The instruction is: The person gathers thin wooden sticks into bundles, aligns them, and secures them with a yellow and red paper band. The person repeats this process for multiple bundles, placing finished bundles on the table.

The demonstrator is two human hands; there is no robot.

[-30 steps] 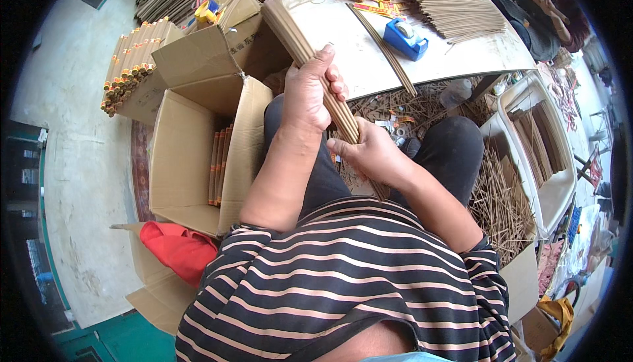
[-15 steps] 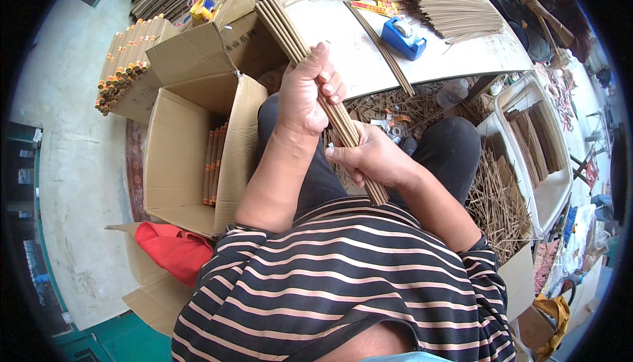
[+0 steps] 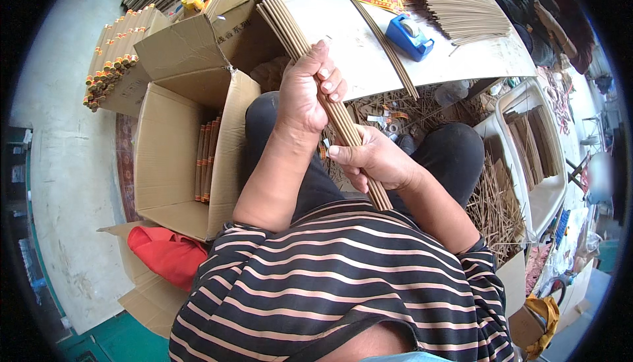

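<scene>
Both my hands grip one bundle of brown incense sticks (image 3: 282, 27), slanting from upper left to lower right in front of my chest. My left hand (image 3: 308, 90) is wrapped round its middle, thumb along the top. Lower down, my right hand (image 3: 377, 157) closes round the bundle near its bottom end, which pokes out below the fingers. The upper ends fan apart slightly. Beyond my hands, a few loose sticks (image 3: 386, 49) lie on the white table (image 3: 349, 59), beside a blue tape dispenser (image 3: 409, 37).
An open cardboard box (image 3: 161, 164) at my left holds several labelled bundles (image 3: 208, 157). More labelled bundles (image 3: 122, 45) are stacked farther left. A wide fan of sticks (image 3: 461, 9) covers the far table. At right stand a white bin (image 3: 557, 190) and broken sticks (image 3: 494, 210). Another person's arm (image 3: 555, 27) shows far right.
The view has shifted a little, so the box sits farther left and the table slightly lower. My hands keep the same hold on the bundle. The other person's arm shows farther down.
</scene>
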